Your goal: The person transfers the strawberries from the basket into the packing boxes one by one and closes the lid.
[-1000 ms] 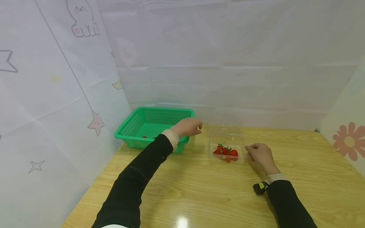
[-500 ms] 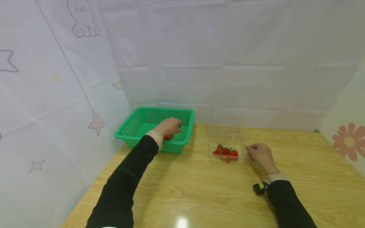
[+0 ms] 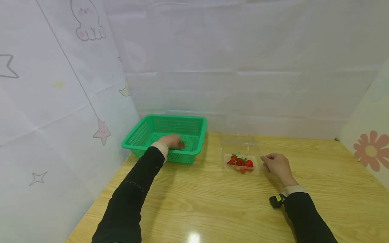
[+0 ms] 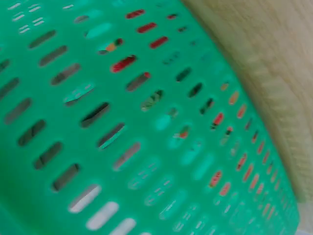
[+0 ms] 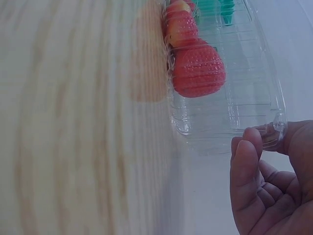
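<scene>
My left hand reaches down into a green plastic basket, its fingertips hidden. A strawberry shows just beyond its fingers; whether the hand holds one cannot be seen. In the left wrist view the slotted wall of the basket fills most of the picture, with bits of red and green behind the slots. My right hand pinches the side rim of a clear plastic box between thumb and fingers. Several strawberries lie in that box, and one large strawberry shows closest in the right wrist view.
Box and basket stand apart on a wooden table, with the basket to the left. The box's clear lid stands raised at the back. A pale printed sheet hangs behind and at both sides.
My left hand has moved left from between the box and the basket, then down into the basket. The right hand keeps its pinch on the box.
</scene>
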Motion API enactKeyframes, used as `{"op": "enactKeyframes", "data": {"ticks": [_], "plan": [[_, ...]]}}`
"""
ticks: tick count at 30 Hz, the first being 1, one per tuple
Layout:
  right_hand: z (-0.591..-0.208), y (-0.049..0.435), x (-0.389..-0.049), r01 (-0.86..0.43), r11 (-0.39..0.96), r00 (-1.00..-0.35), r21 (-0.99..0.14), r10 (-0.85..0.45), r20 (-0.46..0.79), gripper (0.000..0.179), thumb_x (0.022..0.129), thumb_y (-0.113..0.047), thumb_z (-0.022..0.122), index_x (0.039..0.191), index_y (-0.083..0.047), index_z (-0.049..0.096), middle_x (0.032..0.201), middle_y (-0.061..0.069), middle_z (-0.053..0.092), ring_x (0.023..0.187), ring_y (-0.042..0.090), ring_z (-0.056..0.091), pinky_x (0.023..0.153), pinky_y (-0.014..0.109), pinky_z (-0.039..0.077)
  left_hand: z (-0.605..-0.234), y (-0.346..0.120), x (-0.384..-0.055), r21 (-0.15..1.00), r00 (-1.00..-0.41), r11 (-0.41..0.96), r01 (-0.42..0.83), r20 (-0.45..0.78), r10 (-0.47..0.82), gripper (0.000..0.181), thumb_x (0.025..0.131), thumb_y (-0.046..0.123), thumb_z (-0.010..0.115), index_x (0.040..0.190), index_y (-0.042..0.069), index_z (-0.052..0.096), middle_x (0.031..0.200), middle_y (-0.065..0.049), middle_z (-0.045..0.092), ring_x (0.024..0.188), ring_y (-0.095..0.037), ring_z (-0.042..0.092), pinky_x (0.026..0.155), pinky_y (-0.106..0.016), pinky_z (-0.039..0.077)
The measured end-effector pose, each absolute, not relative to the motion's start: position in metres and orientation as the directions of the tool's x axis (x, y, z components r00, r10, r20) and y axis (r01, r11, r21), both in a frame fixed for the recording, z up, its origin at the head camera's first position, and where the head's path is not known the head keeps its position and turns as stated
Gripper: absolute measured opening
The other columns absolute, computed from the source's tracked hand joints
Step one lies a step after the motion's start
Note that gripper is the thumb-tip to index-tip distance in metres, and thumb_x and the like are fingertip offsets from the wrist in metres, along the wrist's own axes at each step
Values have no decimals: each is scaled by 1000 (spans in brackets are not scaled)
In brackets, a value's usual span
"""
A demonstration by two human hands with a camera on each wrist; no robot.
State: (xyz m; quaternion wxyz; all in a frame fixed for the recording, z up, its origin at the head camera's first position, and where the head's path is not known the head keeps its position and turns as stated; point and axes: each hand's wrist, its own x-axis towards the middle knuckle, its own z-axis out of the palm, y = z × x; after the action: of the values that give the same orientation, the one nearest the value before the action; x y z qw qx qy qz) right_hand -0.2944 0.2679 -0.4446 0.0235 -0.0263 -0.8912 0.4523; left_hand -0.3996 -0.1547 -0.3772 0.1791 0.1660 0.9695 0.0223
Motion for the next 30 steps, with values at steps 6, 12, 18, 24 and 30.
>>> {"op": "enactKeyframes", "data": {"ticks": [6,12,18,24,30], "plan": [[-447,269,-295,24,598,-998,-801,62,17,41,101,-28,55,105,11,63,73,11,67,65,23,64,58,34,54,-384,-161,-400,147,-877,954,261,-377,298,26,102,14,50,77,14,55,85,-3,51,67,-17,36,64,-33,33],[-448,270,-295,21,601,-998,-799,61,20,41,101,-29,54,105,11,63,73,9,67,65,23,65,58,34,55,-387,-168,-402,201,-849,938,282,-402,342,27,101,21,56,122,9,68,137,-12,54,118,-29,55,94,-41,47],[-447,270,-294,12,596,-998,-803,58,28,41,101,-28,54,107,12,63,75,12,67,66,24,65,59,34,55,-388,-169,-405,208,-830,937,281,-438,346,34,102,21,54,134,8,60,142,-12,50,130,-33,45,101,-44,42],[-447,271,-296,17,592,-998,-806,58,21,41,101,-28,54,107,12,63,76,14,67,66,23,65,59,34,55,-389,-168,-404,211,-832,942,259,-447,329,36,103,20,52,137,8,57,145,-12,46,132,-33,43,103,-45,41],[-448,271,-297,24,595,-998,-803,64,17,41,101,-29,54,107,11,63,76,14,67,65,23,65,59,34,55,-392,-167,-406,207,-829,944,256,-456,325,37,103,19,51,138,8,55,146,-12,45,133,-33,42,103,-45,40]]}}
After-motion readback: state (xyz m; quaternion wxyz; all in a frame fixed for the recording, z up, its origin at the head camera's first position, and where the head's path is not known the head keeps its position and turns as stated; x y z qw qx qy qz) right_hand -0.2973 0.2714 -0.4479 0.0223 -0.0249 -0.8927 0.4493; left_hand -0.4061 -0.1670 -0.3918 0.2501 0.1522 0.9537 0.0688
